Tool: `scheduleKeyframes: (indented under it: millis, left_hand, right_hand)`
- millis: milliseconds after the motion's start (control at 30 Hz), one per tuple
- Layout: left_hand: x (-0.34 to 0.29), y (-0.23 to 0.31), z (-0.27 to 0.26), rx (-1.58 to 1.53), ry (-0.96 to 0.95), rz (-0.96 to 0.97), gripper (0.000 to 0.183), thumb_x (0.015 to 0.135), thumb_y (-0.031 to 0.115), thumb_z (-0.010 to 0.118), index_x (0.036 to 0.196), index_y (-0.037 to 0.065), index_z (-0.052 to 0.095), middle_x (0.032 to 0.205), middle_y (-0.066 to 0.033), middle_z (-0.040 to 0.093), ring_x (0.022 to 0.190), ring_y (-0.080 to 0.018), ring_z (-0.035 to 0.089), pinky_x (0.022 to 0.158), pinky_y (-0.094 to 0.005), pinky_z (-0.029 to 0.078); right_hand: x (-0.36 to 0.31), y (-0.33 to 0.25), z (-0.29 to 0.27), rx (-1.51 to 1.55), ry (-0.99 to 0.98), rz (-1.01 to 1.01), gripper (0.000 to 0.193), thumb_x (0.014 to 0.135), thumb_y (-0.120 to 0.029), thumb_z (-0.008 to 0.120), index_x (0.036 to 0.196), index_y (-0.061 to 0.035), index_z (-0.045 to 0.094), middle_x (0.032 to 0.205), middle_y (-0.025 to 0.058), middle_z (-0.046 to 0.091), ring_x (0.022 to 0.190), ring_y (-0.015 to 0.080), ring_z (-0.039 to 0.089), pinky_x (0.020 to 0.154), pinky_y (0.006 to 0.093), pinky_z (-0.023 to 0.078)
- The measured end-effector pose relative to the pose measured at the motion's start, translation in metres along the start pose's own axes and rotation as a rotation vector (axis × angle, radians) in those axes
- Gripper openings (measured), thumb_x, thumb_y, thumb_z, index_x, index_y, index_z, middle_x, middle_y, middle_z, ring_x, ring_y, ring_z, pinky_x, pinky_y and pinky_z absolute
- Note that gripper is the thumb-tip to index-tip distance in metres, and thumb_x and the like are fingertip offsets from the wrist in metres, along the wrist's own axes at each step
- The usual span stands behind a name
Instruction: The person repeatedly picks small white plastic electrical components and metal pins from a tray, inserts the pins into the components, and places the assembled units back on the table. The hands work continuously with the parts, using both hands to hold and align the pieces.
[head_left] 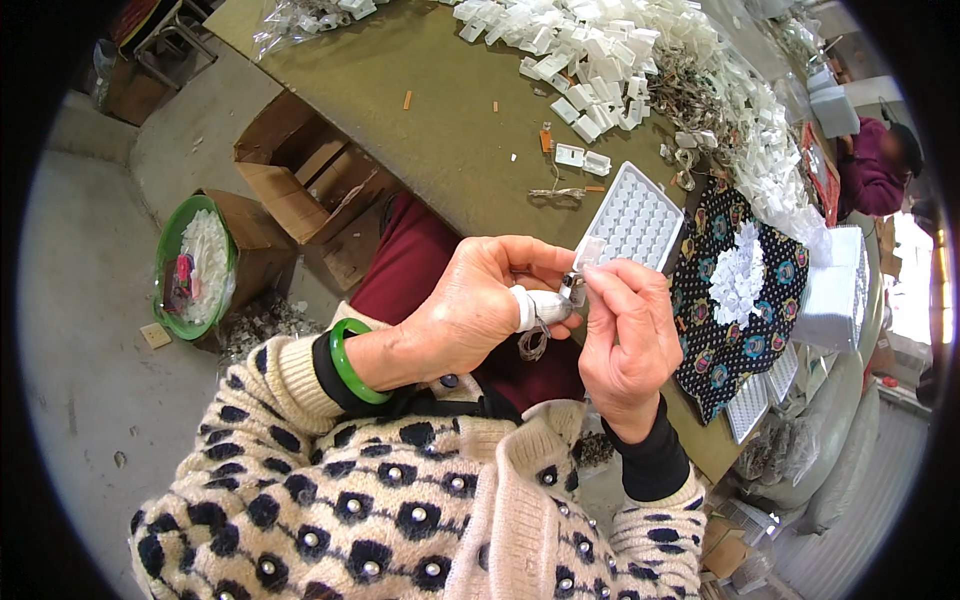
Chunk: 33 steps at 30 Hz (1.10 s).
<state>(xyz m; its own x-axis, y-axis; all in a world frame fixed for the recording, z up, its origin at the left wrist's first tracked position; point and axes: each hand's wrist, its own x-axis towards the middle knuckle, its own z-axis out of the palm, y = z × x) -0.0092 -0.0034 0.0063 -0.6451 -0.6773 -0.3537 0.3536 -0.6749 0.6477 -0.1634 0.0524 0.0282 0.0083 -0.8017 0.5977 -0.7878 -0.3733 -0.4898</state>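
Observation:
My left hand [465, 305] is closed, its fingers bent around a small coil of thin wire [533, 345] that hangs below them. White wrapping [525, 308] covers part of one of its fingers. Close against it, my right hand [630, 345] pinches a small clear plastic piece [592, 250] between thumb and fingertips. A small dark part sits between the two hands; its kind is too small to tell. Just beyond them, a white tray with rows of round cavities [632, 215] lies on the table.
White plastic cases [590, 60] and tangled wires [690, 90] heap across the table [420, 130]. White pieces lie on patterned cloth [738, 275] at right. An open cardboard box [290, 200] and green basket [165, 300] stand at left. Another person [875, 170] sits far right.

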Motion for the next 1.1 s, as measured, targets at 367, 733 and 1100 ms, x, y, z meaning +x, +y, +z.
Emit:
scheduleKeyframes:
  millis: [367, 733, 1100]
  left_hand:
    - [0.0, 0.002, -0.001, 0.008, -0.012, 0.027, 0.032, 0.086, -0.002, 0.069, 0.115, -0.009, 0.06, 0.095, -0.0173, 0.069, 0.081, -0.0219, 0.07, 0.073, -0.032, 0.059]
    - [0.009, 0.001, -0.014, 0.008, 0.033, 0.066, 0.018, 0.086, 0.002, 0.068, 0.102, -0.003, 0.061, 0.083, -0.0087, 0.066, 0.064, -0.012, 0.062, 0.054, -0.0251, 0.051]
    - [0.02, -0.004, -0.018, 0.061, 0.061, 0.065, 0.013, 0.085, 0.004, 0.066, 0.096, 0.004, 0.058, 0.08, -0.0053, 0.062, 0.06, -0.0111, 0.056, 0.052, -0.0246, 0.045]
  right_hand:
    - [0.001, 0.004, 0.002, 0.057, 0.009, -0.005, 0.03, 0.07, 0.015, 0.069, 0.097, 0.001, 0.068, 0.09, 0.0133, 0.065, 0.076, 0.0264, 0.064, 0.066, 0.0326, 0.053]
    - [-0.014, 0.021, -0.009, -0.171, -0.083, 0.067, 0.027, 0.07, 0.006, 0.071, 0.095, 0.0, 0.062, 0.093, 0.0127, 0.059, 0.082, 0.0294, 0.059, 0.071, 0.0377, 0.049]
    - [-0.015, 0.033, -0.019, -0.212, -0.057, 0.079, 0.018, 0.074, 0.005, 0.066, 0.087, -0.0024, 0.055, 0.087, 0.0118, 0.055, 0.078, 0.0315, 0.054, 0.068, 0.0402, 0.045]
